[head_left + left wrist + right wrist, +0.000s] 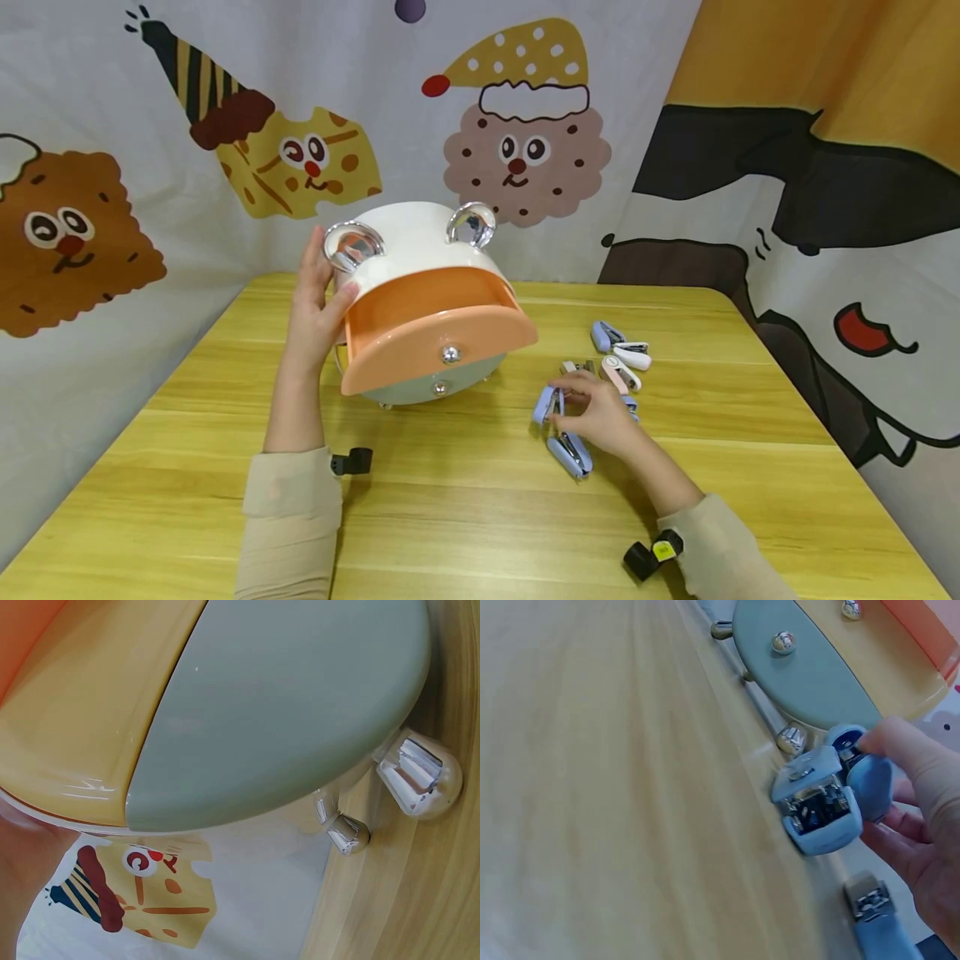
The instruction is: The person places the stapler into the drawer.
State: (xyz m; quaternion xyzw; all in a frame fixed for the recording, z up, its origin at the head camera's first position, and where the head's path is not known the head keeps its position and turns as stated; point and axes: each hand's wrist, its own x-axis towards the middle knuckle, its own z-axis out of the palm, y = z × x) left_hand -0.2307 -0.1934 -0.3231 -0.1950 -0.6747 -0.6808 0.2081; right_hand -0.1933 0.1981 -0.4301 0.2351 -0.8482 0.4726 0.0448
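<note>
A rounded storage box with drawers (420, 237) has a white top and two chrome rings. Its orange top drawer (442, 342) is pulled out; the pale green drawer (285, 705) and yellow drawer (97, 720) sit below. My left hand (311, 321) holds the box's left side, thumb at the front edge by the orange drawer. To the right of the box, my right hand (600, 414) pinches a small blue stapler (547, 406) between thumb and fingers. Just in front of it a second blue stapler (570, 456) lies on the table, overlapping it in the right wrist view.
Behind the right hand lie more mini staplers: a blue one (606, 335), a white one (633, 357), a pink-and-white one (621, 375) and a greyish one (576, 367). Another blue stapler (631, 405) is partly hidden by the hand. A patterned curtain (405, 150) hangs behind the wooden table (450, 517).
</note>
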